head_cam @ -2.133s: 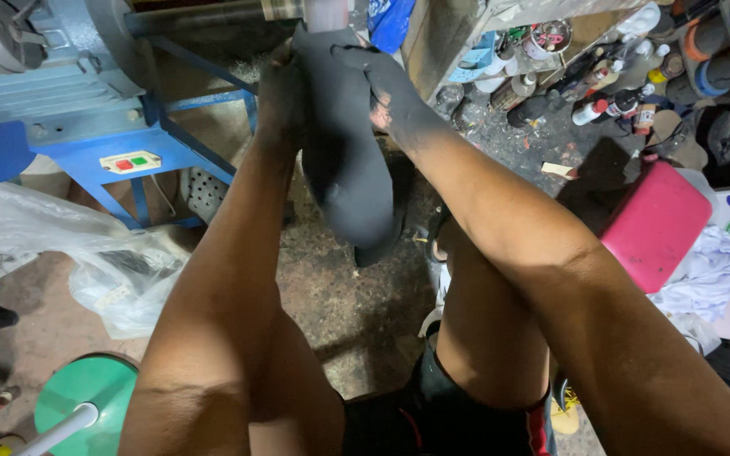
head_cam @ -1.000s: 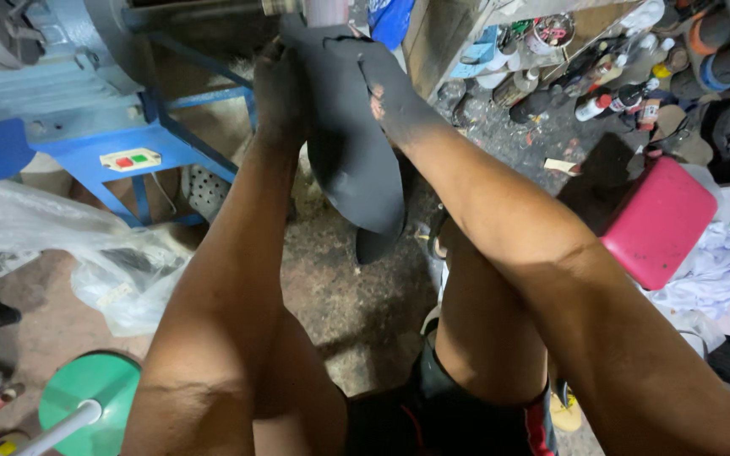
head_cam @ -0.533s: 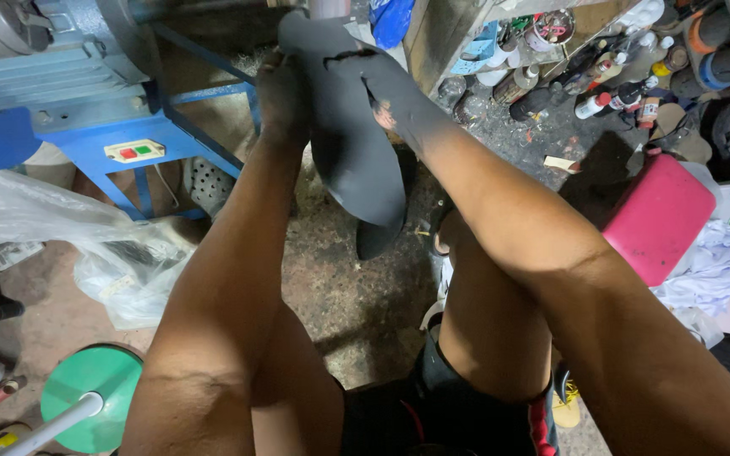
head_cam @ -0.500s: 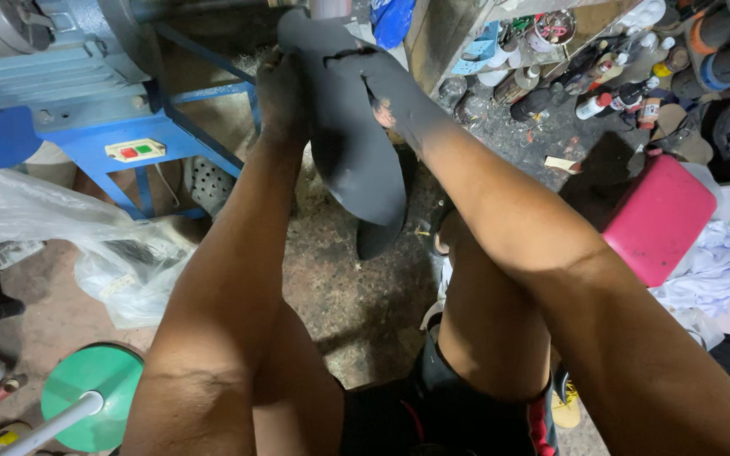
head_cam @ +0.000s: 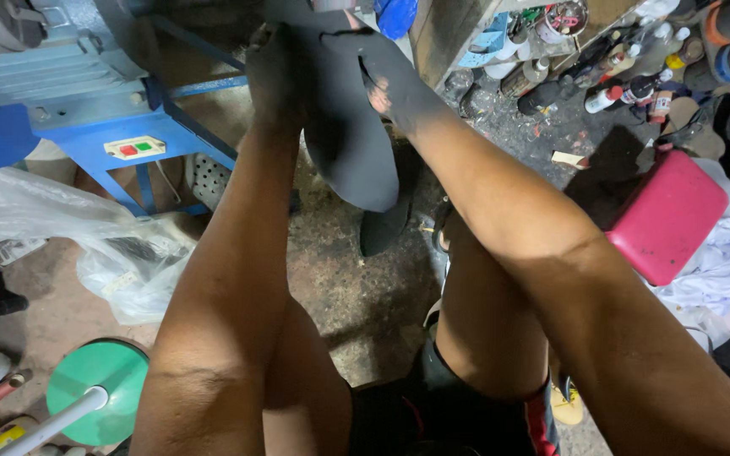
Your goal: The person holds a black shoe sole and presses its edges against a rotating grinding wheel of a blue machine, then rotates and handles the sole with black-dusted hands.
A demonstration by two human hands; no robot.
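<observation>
Since half a second ago both hands have lifted the dark sole (head_cam: 350,143) a little higher toward the top edge, its toe now cut off there. Left hand (head_cam: 274,80) clasps its left edge and right hand (head_cam: 386,76) its right edge, heel hanging down between the forearms over a gritty concrete floor (head_cam: 356,295). Close by stand a blue machine frame (head_cam: 141,148) on the left, a pink stool (head_cam: 665,215) and cluttered bottles (head_cam: 601,84) on the right, leaving only a narrow strip of floor.

Both arms stretch forward toward twelve o'clock, elbows nearly straight. The soot-blackened left hand (head_cam: 274,72) and right hand (head_cam: 375,67) are each clenched, close together.
</observation>
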